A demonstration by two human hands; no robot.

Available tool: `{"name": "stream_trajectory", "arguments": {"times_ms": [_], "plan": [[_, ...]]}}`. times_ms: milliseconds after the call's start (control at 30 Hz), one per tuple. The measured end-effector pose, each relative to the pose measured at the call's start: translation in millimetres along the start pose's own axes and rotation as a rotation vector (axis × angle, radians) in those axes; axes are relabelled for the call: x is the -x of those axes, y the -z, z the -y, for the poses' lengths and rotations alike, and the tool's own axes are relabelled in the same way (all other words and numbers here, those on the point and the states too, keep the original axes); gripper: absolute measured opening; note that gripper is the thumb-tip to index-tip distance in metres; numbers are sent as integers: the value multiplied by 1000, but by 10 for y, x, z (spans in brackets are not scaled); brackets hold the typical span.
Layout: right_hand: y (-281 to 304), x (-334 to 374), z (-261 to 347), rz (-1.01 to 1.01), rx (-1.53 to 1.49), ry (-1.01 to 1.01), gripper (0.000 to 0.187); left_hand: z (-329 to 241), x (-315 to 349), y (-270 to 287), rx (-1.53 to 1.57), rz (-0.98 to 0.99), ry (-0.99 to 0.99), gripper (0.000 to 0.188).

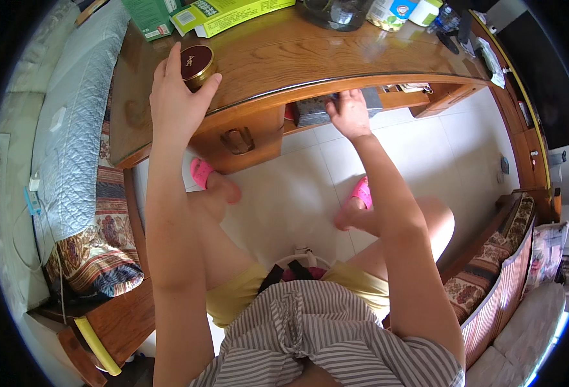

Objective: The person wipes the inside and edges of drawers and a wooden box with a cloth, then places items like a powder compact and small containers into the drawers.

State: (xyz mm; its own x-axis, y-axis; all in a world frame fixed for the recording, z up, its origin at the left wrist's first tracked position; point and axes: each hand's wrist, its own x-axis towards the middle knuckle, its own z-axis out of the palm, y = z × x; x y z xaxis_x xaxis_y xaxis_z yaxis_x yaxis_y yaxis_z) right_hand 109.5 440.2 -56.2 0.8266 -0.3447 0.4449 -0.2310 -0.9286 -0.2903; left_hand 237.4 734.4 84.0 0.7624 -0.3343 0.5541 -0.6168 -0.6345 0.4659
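At the left of the tabletop, my left hand (180,103) is around a low round container with a dark red lid (197,59) and gold side. Its thumb is on the near side and its fingers are on the left. My right hand (351,116) reaches under the front edge of the table, where it grips the near side of a grey box (311,111) on the lower shelf. The thumb is to the left of the fingers, and the fingertips are partly hidden against the box.
On the wooden table (265,61), a green box (150,18), a yellow-green carton (226,14), a dark glass vessel (336,13) and a labelled jar (389,14) line the far side. A cabinet door (245,138) is below left. Padded benches flank me on both sides.
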Motion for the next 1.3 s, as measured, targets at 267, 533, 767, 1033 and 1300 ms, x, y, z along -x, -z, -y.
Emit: {"name": "stream_trajectory", "arguments": {"times_ms": [267, 533, 767, 1033, 1300], "plan": [[-625, -41, 205, 594, 147, -64, 82, 65, -125, -3, -25, 41, 7, 79], [132, 802, 504, 680, -166, 239, 47, -363, -99, -169, 175, 235, -93, 85], [1351, 930, 753, 738, -642, 73, 34, -1226, 453, -197, 543, 385, -460, 82], [1829, 1484, 366, 416, -1147, -363, 37, -1336, 1225, -353, 736, 686, -386, 91], [1672, 1654, 784, 407, -1037, -200, 86, -1591, 1662, -59, 457, 575, -517, 95]]}}
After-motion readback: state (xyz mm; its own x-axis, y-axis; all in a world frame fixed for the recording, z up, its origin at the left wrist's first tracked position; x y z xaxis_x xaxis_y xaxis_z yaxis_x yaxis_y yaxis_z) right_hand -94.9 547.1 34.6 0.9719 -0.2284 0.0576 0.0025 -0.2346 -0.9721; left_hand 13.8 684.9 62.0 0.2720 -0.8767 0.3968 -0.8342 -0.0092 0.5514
